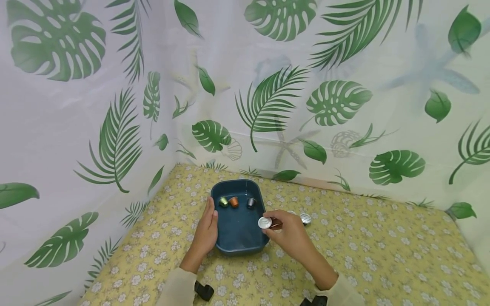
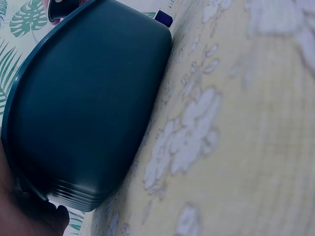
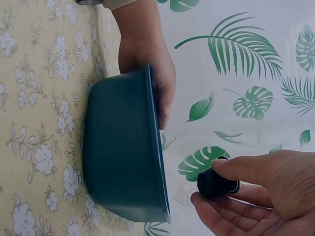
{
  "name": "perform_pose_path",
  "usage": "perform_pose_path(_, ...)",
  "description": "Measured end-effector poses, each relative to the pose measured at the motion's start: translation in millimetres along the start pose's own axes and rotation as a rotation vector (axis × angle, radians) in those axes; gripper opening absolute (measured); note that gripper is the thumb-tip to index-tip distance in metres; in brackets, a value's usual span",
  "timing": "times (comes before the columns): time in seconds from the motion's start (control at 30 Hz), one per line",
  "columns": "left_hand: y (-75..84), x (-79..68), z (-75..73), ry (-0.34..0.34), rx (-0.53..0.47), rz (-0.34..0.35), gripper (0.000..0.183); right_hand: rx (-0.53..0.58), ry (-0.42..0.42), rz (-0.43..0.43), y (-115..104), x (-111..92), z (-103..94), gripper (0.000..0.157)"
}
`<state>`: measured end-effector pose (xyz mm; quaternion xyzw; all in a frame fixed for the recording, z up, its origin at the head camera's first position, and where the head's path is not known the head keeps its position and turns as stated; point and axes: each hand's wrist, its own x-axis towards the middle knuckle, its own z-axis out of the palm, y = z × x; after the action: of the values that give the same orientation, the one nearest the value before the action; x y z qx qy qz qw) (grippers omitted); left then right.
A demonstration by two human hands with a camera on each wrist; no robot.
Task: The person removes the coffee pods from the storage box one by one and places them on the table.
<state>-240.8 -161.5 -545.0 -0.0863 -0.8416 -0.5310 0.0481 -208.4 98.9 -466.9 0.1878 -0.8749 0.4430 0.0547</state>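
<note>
A dark teal plastic basin [image 1: 239, 246] stands on the cloth. My left hand [image 1: 206, 229] grips its left rim, the thumb over the edge, as the right wrist view also shows. Inside, toward the far end, lie a green coffee capsule [image 1: 223, 202], an orange coffee capsule [image 1: 234, 202] and a dark grey coffee capsule [image 1: 251, 203]. My right hand [image 1: 289, 233] pinches a dark coffee capsule [image 3: 216, 183] between thumb and fingers. Its silver lid faces me in the head view, overlapping the basin's right rim.
Beyond my right hand, silver-lidded capsules [image 1: 305, 219] lie on the cloth, partly hidden by the hand. A yellow flowered cloth [image 1: 383, 255] covers the surface. Leaf-printed white curtains [image 1: 229, 85] stand at the back and left.
</note>
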Motion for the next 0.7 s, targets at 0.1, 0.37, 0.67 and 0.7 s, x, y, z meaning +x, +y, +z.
perform_pose_path(0.1,-1.2,0.8,0.4,0.002,0.001,-0.003,0.064,-0.004,0.015,0.007,1,-2,-4.0,0.038)
perform_pose_path(0.37,-1.8,0.5,0.8,0.005,0.010,-0.002,0.065,-0.032,0.026,0.035,7,-8,-11.6,0.035)
perform_pose_path(0.67,-1.1,0.7,1.4,0.004,0.014,-0.013,0.064,-0.064,0.070,0.054,16,-17,-22.7,0.038)
perform_pose_path(0.7,-1.0,0.7,1.5,0.005,0.014,-0.012,0.064,-0.068,0.076,0.053,17,-18,-23.9,0.038)
